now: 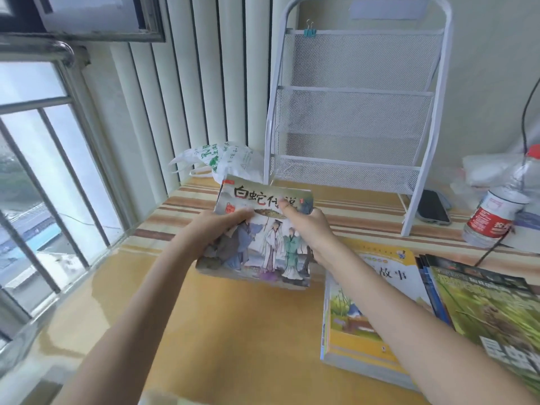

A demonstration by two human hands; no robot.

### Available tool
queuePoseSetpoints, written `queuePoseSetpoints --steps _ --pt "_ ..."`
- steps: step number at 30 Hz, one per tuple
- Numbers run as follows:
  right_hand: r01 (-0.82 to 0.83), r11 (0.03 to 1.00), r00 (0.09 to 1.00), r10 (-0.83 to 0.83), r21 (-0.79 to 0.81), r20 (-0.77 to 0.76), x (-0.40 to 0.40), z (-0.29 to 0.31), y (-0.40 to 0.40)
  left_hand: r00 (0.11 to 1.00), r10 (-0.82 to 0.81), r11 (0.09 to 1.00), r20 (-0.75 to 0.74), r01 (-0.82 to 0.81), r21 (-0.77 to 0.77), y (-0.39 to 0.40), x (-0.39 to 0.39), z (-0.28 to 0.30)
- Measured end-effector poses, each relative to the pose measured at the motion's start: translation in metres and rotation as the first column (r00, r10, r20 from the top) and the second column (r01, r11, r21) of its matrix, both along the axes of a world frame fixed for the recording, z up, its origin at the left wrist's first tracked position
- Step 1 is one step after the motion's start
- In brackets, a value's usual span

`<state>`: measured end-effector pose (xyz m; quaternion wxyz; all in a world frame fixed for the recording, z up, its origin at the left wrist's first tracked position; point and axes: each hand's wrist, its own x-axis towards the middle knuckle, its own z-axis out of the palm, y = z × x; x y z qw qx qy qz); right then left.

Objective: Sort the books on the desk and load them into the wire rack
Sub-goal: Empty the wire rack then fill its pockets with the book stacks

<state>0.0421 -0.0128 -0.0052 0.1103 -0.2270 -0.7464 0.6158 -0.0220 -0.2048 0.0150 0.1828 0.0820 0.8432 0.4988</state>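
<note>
White mesh rack (353, 112) stands at the counter's (233, 331) back. We grip a picture book (263, 235) in both hands, left (213, 226) and right (309, 226), above the counter before the rack. More books (362, 331) lie to our right.

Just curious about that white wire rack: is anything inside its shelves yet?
The wire rack shows only bare mesh on its tiers; no books are visible inside. A blue binder clip grips the top rail. The lowest pocket's floor is hidden behind its mesh front.

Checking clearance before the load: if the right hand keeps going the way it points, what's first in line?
Probably the wire rack, its lowest mesh pocket, beyond the picture book that the right hand holds. Depth is uncertain.
</note>
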Motion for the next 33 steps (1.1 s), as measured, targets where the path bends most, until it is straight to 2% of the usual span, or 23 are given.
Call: queuePoseSetpoints --steps 3,9,11,14,17,19,20,22,25,28,30,32,33 --pt "0.026 1.0 0.991 -0.027 0.015 0.131 0.015 -0.013 -0.014 0.999 -0.05 0.983 0.021 0.052 -0.177 -0.013 0.015 -0.011" --pt "0.04 0.995 0.98 -0.057 0.089 0.191 0.031 -0.034 -0.033 0.991 -0.087 0.95 0.097 0.112 -0.291 -0.024 0.024 -0.038" --pt "0.04 0.99 0.977 -0.067 0.135 0.203 0.032 -0.037 -0.036 0.995 -0.082 0.936 0.06 0.098 -0.338 -0.025 0.026 -0.046" --pt "0.056 0.948 0.967 -0.13 0.313 0.22 0.031 -0.037 -0.037 0.997 -0.051 0.895 -0.061 0.019 -0.445 -0.027 0.024 -0.053" --pt "-0.045 0.854 0.95 -0.124 0.518 0.288 0.033 -0.036 -0.039 0.993 -0.108 0.805 -0.055 0.055 -0.591 -0.029 0.021 -0.049" --pt "-0.18 0.741 0.912 -0.121 0.648 0.391 0.033 -0.037 -0.038 0.986 -0.161 0.704 -0.053 0.077 -0.706 -0.028 0.017 -0.041" --pt "-0.232 0.696 0.89 -0.131 0.68 0.437 0.033 -0.036 -0.038 0.981 -0.189 0.653 -0.042 0.094 -0.751 -0.026 0.014 -0.036" --pt "-0.279 0.664 0.869 -0.133 0.694 0.477 0.033 -0.033 -0.038 0.972 -0.23 0.576 0.051 0.178 -0.798 -0.022 0.013 -0.03" --pt "-0.234 0.658 0.904 -0.123 0.716 0.409 0.033 -0.029 -0.045 0.951 -0.261 0.499 0.167 0.281 -0.82 -0.017 0.017 -0.025" --pt "-0.151 0.693 0.966 -0.049 0.705 0.255 0.035 -0.022 -0.043 0.939 -0.294 0.445 0.177 0.298 -0.844 -0.013 0.016 -0.017" --pt "-0.032 0.728 0.994 -0.05 0.685 0.098 0.035 -0.009 -0.028 0.929 -0.368 0.484 0.047 0.235 -0.843 -0.008 0.009 -0.007" --pt "0.113 0.717 0.993 -0.106 0.688 -0.053 0.032 0.008 -0.002 0.874 -0.442 0.529 -0.202 0.072 -0.845 0.002 0.002 0.007" --pt "0.168 0.697 0.985 -0.136 0.697 -0.102 0.03 0.015 0.014 0.839 -0.428 0.59 -0.336 -0.022 -0.807 0.01 -0.001 0.013"
